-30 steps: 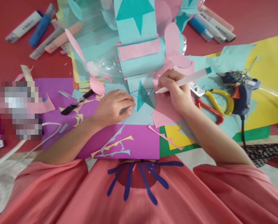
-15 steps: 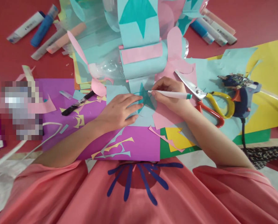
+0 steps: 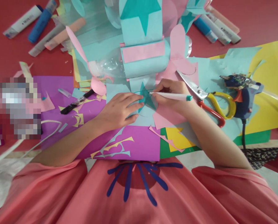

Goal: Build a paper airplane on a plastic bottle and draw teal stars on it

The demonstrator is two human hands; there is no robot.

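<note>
My right hand [image 3: 170, 93] grips a white marker [image 3: 173, 96] with a teal end, its tip at a teal star [image 3: 148, 98] on light blue paper [image 3: 135, 86]. The star is coloured in, partly covered by my fingers. My left hand [image 3: 123, 109] lies flat on that paper, fingers spread, with fingertips at the star's left edge. Just beyond is a clear plastic bottle [image 3: 112, 66] wrapped in light blue paper, with a pink strip [image 3: 143, 52] across it and pink paper blades [image 3: 98, 86] at its neck. A larger teal star [image 3: 142, 14] stands out on the paper above.
Scissors [image 3: 201, 93] with red and yellow handles lie right of my right hand, beside a blue glue gun [image 3: 243, 99] with a cord. Several markers [image 3: 42, 23] lie at the back left, others [image 3: 205, 28] at the back right. Paper scraps [image 3: 115, 146] lie on purple paper [image 3: 143, 140].
The marker and my right hand have shifted very slightly on the star. My left hand stays in place. The view has tilted a little, so surrounding things appear slightly moved.
</note>
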